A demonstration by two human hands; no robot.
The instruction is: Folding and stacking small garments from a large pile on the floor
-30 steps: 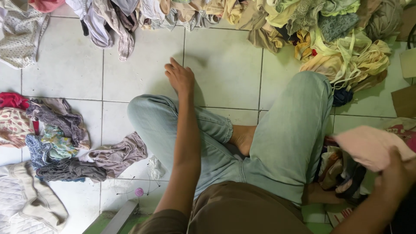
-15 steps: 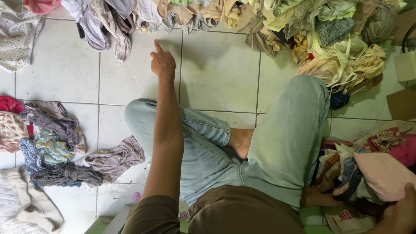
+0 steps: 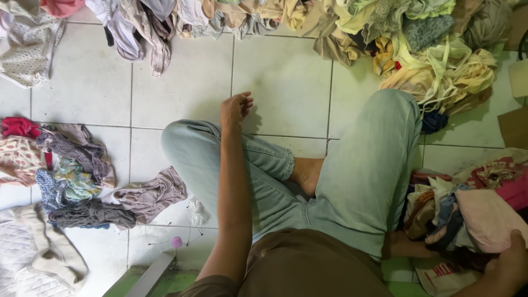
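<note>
I sit cross-legged in pale green jeans (image 3: 363, 176) on a white tiled floor (image 3: 286, 88). My left hand (image 3: 235, 108) hovers over my left knee with its fingers loosely curled and apart, holding nothing. My right hand (image 3: 509, 264) is at the lower right edge of the view, with its thumb on the near edge of a folded pink cloth (image 3: 487, 217). That cloth lies on top of a stack of mixed garments (image 3: 440, 212) beside my right leg. The rest of the right hand is cut off by the frame.
A long heap of pale and yellow clothes (image 3: 429, 49) runs along the far side. A smaller pile of patterned and mauve garments (image 3: 82, 170) lies to my left, with a quilted cream piece (image 3: 33, 253) near it. Some cardboard (image 3: 514, 126) sits at the right.
My left hand has pulled back from its far reach over the tiles to above my knee. My right hand has lowered the pink cloth onto the stack at my right.
</note>
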